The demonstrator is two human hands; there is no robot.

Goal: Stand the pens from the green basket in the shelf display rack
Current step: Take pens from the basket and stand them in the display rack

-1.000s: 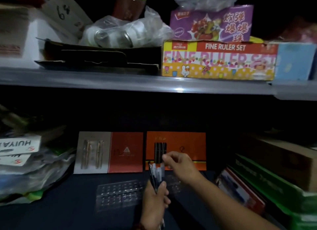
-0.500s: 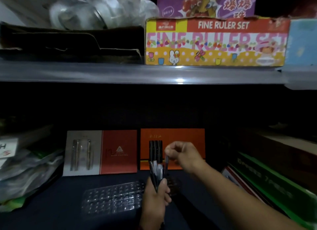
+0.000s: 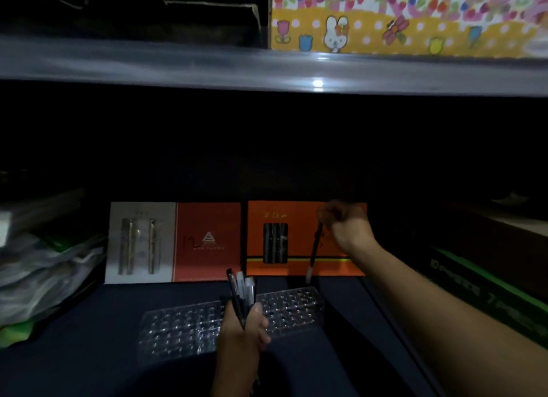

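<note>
One pen (image 3: 314,251) near upright, light end down over back right corner of rack (image 3: 184,328), right grip (image 3: 344,224) pinching it, left grip (image 3: 240,334) clasping pens (image 3: 241,290), dark shelf (image 3: 89,352).

A colourful ruler-set box (image 3: 400,20) sits on the upper shelf (image 3: 178,64), upper right. Below at centre, a grey-and-red card (image 3: 175,242) stands beside an orange box (image 3: 299,212). Plastic bags (image 3: 44,278) lie at left.

On the shelf (image 3: 89,352) the rack (image 3: 178,328) lies centrally. The left pen box (image 3: 175,242) and right pen box (image 3: 305,239) stand behind it, with bags (image 3: 44,272) at the left edge and stacked boxes (image 3: 480,284) at the right. The left hand (image 3: 240,334) holds a bunch of pens (image 3: 241,290) over the rack's middle. The right hand (image 3: 344,221) holds a single pen (image 3: 314,251) above its right rear corner.
</note>
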